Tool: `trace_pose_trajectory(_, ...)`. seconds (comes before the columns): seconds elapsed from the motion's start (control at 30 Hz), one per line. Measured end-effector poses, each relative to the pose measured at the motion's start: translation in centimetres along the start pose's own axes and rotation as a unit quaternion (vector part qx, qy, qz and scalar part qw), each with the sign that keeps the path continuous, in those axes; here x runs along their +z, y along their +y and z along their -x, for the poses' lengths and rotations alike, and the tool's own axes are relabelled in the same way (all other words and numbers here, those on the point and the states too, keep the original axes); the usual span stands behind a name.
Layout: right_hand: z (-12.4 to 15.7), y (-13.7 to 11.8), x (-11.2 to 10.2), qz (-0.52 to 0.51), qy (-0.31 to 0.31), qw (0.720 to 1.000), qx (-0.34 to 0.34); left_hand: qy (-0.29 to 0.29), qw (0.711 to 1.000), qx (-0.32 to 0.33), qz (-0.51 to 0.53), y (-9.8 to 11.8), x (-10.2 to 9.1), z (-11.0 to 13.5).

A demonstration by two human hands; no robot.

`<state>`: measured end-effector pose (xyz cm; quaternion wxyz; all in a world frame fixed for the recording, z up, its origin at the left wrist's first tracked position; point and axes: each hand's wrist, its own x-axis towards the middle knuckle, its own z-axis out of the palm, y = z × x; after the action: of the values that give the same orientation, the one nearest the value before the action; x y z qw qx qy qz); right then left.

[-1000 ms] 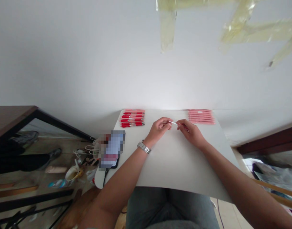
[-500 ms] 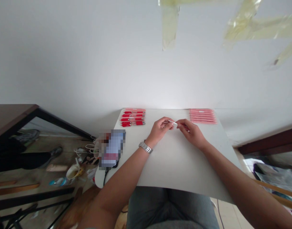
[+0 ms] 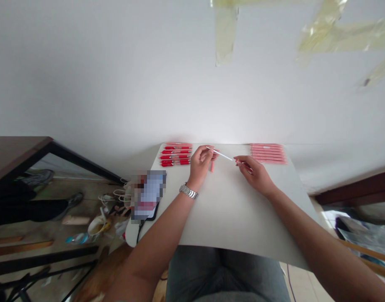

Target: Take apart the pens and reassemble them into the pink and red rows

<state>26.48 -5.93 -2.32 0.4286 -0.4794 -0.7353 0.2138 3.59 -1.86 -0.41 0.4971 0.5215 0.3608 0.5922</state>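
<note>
Over the far middle of the table, my left hand (image 3: 202, 162) pinches a thin white pen refill (image 3: 223, 155) near its darker tip. The refill slants down to the right, its free end close to my right hand (image 3: 251, 170). Closed fingers of that hand hold a red pen barrel (image 3: 245, 165), partly hidden by them. A small pinkish-red piece (image 3: 212, 166) shows just below my left fingers; whether they hold it I cannot tell. Left of my left hand lies a row of red pens (image 3: 176, 157). Several pink refills (image 3: 267, 153) lie side by side beyond my right hand.
A phone (image 3: 148, 195) with a cable lies at the left edge of the white table (image 3: 233, 218). The wall (image 3: 192, 84) rises right behind the table. A dark desk (image 3: 19, 155) stands to the left, with a bottle (image 3: 77, 239) on the floor.
My left hand has moved left and slightly away from me, drawing apart from my right hand. More of the white refill now shows between them, and the red barrel is visible.
</note>
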Motion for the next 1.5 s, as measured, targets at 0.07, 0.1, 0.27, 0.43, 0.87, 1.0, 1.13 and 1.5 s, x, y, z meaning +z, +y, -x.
trace_pose_trajectory(0.07, 0.0, 0.1, 0.0, -0.013, 0.002, 1.000, 0.008, 0.022, 1.000, 0.014, -0.008, 0.1, -0.4, -0.3)
trace_pose_trajectory(0.1, 0.1, 0.1, 0.0, -0.018, 0.003, 1.000, 0.012, 0.030, 0.999, 0.021, -0.018, 0.2, -0.6, -0.5)
trace_pose_trajectory(0.27, 0.1, 0.0, 0.0, -0.018, 0.003, 1.000, 0.019, 0.044, 0.991, 0.051, -0.118, 0.7, -1.7, -0.9)
trace_pose_trajectory(0.43, 0.0, -0.1, -0.1, -0.023, -0.001, 1.000, 0.021, 0.040, 0.976, 0.054, -0.209, 0.2, -2.7, -1.2)
trace_pose_trajectory(0.87, 0.0, -0.1, -0.1, -0.017, -0.002, 1.000, 0.025, 0.029, 0.932, 0.082, -0.352, -0.2, -3.4, -1.3)
trace_pose_trajectory(1.0, 0.0, -0.2, -0.1, -0.020, 0.000, 1.000, 0.024, 0.021, 0.926, 0.082, -0.369, -0.3, -3.6, -1.2)
trace_pose_trajectory(1.13, 0.1, -0.2, -0.1, -0.021, -0.001, 0.999, 0.026, 0.005, 0.921, 0.071, -0.382, -0.9, -3.7, -1.3)
trace_pose_trajectory(1.5, 0.1, -0.1, -0.1, -0.015, 0.003, 1.000, 0.023, -0.006, 0.906, 0.061, -0.419, -1.1, -3.5, -1.3)
